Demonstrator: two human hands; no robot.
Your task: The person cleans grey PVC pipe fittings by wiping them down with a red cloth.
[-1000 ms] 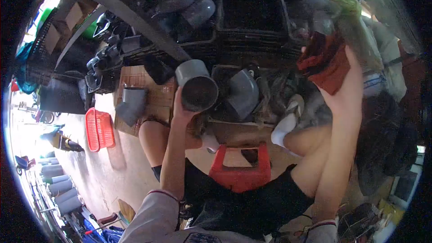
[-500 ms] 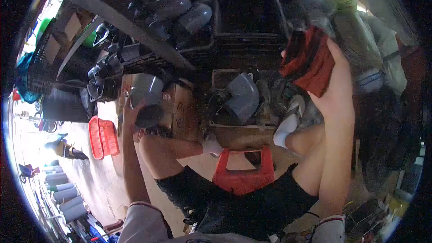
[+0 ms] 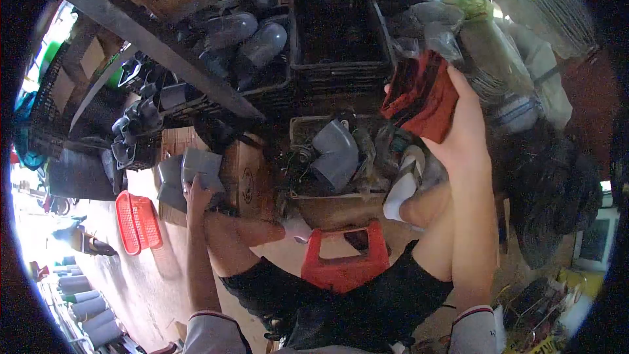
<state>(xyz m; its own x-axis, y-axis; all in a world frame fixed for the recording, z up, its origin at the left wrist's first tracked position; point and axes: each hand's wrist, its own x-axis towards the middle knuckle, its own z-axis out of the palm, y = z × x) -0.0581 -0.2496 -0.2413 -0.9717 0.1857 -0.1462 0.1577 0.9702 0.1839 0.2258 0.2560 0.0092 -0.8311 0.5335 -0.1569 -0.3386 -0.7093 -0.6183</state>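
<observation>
My left hand (image 3: 198, 196) is at the lower edge of a grey plastic pipe fitting (image 3: 202, 165), its fingers curled against it. A second grey fitting (image 3: 170, 180) sits right beside it, to the left, by a cardboard box (image 3: 247, 180). My right hand (image 3: 466, 118) is raised on the right, closed around a folded red and black striped cloth (image 3: 429, 101). Part of the fingers is hidden behind the cloth. Between my hands, a grey pipe elbow (image 3: 336, 155) lies in a crate (image 3: 311, 191) with other dark parts and plastic wrapping.
A red plastic stool (image 3: 344, 272) stands between my legs. A red basket (image 3: 137, 223) is on the floor at left. Stacked black crates (image 3: 337, 65) and more grey elbows (image 3: 262, 46) fill the back, under a slanted metal beam (image 3: 164, 42). Bagged goods (image 3: 491, 52) are at upper right.
The fitting at my left hand has turned, its dark round opening no longer showing, and now sits against another grey fitting. The cloth stays in my right hand. The whole view has shifted slightly.
</observation>
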